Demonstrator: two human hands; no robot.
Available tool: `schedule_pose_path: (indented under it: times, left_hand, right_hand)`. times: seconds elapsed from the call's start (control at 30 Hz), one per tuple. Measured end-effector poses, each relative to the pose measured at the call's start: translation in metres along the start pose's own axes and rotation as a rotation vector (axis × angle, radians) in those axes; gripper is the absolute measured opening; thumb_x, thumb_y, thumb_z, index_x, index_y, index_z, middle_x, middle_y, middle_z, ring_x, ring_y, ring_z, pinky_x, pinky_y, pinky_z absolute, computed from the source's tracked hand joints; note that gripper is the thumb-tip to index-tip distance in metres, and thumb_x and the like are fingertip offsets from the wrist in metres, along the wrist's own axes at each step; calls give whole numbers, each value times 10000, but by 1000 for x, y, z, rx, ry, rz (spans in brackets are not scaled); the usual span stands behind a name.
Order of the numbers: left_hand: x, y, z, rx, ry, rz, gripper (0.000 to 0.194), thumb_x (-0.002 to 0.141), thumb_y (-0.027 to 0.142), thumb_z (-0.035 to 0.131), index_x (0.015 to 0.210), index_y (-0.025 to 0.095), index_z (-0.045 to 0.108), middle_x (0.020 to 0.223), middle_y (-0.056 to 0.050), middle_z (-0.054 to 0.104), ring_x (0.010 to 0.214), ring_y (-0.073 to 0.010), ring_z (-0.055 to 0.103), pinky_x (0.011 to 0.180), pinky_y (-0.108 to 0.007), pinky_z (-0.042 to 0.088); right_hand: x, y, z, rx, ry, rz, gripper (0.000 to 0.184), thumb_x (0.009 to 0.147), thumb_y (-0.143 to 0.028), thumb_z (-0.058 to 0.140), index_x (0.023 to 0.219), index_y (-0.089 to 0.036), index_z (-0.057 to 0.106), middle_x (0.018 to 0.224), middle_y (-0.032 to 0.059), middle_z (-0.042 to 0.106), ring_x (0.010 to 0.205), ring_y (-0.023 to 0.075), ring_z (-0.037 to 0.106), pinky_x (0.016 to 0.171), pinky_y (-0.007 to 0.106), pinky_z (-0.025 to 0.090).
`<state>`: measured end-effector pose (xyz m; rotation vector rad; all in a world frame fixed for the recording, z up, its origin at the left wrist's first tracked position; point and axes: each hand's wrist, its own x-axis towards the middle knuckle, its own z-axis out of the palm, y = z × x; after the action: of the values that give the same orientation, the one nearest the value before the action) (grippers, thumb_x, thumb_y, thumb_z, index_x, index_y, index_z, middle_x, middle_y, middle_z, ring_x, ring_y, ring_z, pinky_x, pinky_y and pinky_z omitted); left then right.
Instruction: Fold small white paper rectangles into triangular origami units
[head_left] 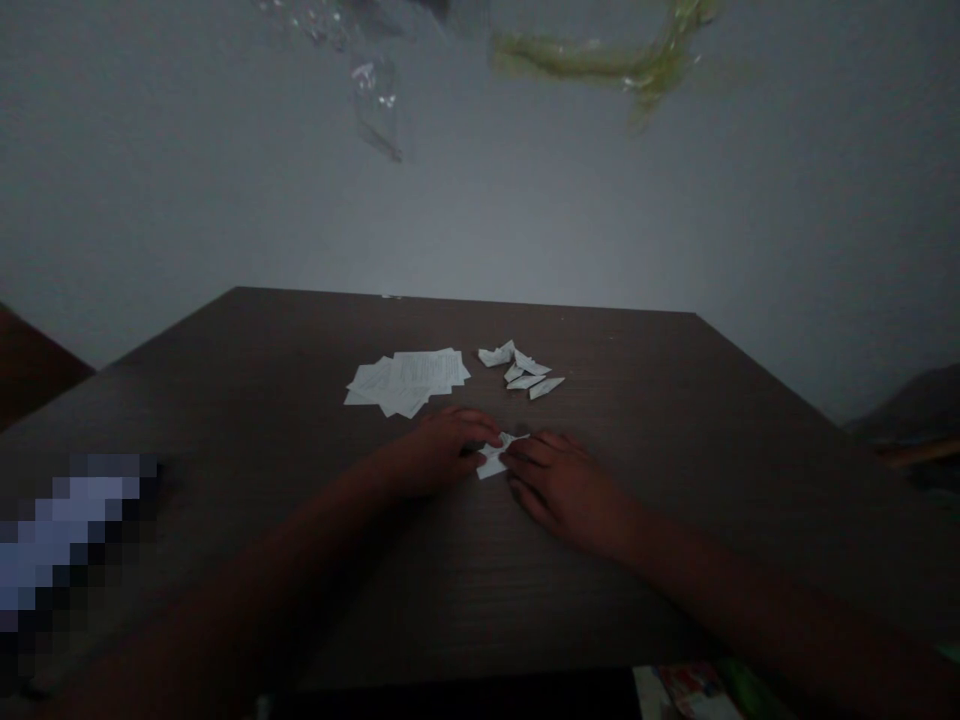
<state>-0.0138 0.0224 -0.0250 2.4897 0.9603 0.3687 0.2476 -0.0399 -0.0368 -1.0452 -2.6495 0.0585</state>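
Note:
A small piece of partly folded white paper (491,462) lies on the dark table in front of me. My left hand (442,452) has its thumb and fingers closed at the paper's left side and upper edge. From the other side, my right hand (566,485) lies over the paper's right part, fingers stretched out and thumb apart below. Those fingers hide much of the sheet. Just beyond my hands is a loose, overlapping pile of printed paper sheets (409,380). To its right sit several small folded paper pieces (526,382).
The wooden table (300,330) reaches back to a grey wall (525,220). A pixelated bright object (75,510) rests at the table's left side. Plastic and yellow tape (577,62) stick to the wall. Below the front edge, colourful items (697,690) show at the right.

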Motion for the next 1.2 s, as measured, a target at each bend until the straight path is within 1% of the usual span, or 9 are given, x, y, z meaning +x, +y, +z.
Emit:
schedule_pose_path:
  times: [0.13, 0.23, 0.33, 0.4, 0.5, 0.67, 0.8, 1.0, 1.2]
  left_hand:
    - [-3, 2, -4, -5, -9, -5, 381, 1002, 33, 688, 1312, 201, 833, 1488, -92, 812, 1418, -273, 721, 1315, -510, 493]
    - [-4, 6, -5, 16, -21, -26, 403, 992, 34, 686, 1329, 198, 833, 1513, -108, 796, 1427, -288, 717, 1311, -525, 496]
    - [-1, 17, -1, 57, 9, -101, 310, 1004, 123, 751, 1283, 217, 848, 1486, -111, 796, 1413, -331, 708, 1274, -568, 515]
    - [4, 26, 4, 94, 43, -167, 144, 1060, 213, 747, 1157, 206, 854, 1385, -115, 811, 1372, -358, 705, 1224, -587, 533]
    - [12, 33, 13, 115, 91, -246, 114, 1089, 236, 729, 1037, 197, 824, 1257, -108, 805, 1318, -371, 700, 1169, -594, 535]
    - [18, 21, 16, 58, 93, -241, 48, 1031, 187, 777, 1015, 215, 813, 1228, -84, 815, 1284, -322, 724, 1185, -526, 545]
    - [13, 12, 8, 18, 51, -209, 247, 986, 116, 745, 1188, 225, 835, 1338, -91, 826, 1364, -324, 715, 1261, -524, 526]
    - [-3, 1, -5, -64, -40, -78, 486, 983, 81, 656, 1426, 227, 794, 1589, -116, 749, 1507, -316, 660, 1341, -552, 477]
    - [-10, -9, -12, -93, -73, -41, 575, 964, 93, 648, 1495, 274, 775, 1677, -106, 703, 1559, -300, 642, 1339, -543, 491]
  right_hand:
    - [3, 4, -12, -67, -56, 129, 198, 1116, -210, 649, 1109, -186, 845, 1141, 142, 819, 1108, 342, 754, 1005, 519, 601]
    - [5, 5, -21, -116, -105, 190, 207, 1112, -200, 655, 1053, -179, 853, 1119, 144, 824, 1117, 350, 746, 999, 522, 588]
    - [7, 4, -23, -139, -124, 202, 206, 1114, -218, 666, 1041, -179, 856, 1122, 148, 832, 1145, 376, 732, 983, 545, 583]
    - [8, 2, -21, -154, -120, 192, 194, 1114, -235, 681, 1065, -177, 859, 1135, 150, 831, 1154, 385, 724, 979, 555, 579]
    - [7, 0, -17, -162, -95, 161, 191, 1109, -255, 704, 1202, -201, 862, 1186, 149, 822, 1165, 380, 712, 972, 545, 570]
    - [6, -1, -16, -192, -133, 160, 300, 1131, -275, 684, 1389, -248, 834, 1255, 148, 807, 1210, 382, 695, 956, 515, 555]
    - [6, -2, -23, -195, -170, 182, 296, 1151, -279, 643, 1367, -243, 842, 1278, 151, 809, 1228, 374, 691, 961, 494, 541]
    - [8, 0, -37, -196, -240, 261, 256, 1141, -254, 624, 1176, -194, 870, 1268, 155, 823, 1251, 381, 690, 990, 500, 532]
    - [7, 9, -29, -135, -147, 253, 221, 1123, -251, 653, 1068, -199, 861, 1164, 133, 825, 1156, 351, 701, 968, 490, 550]
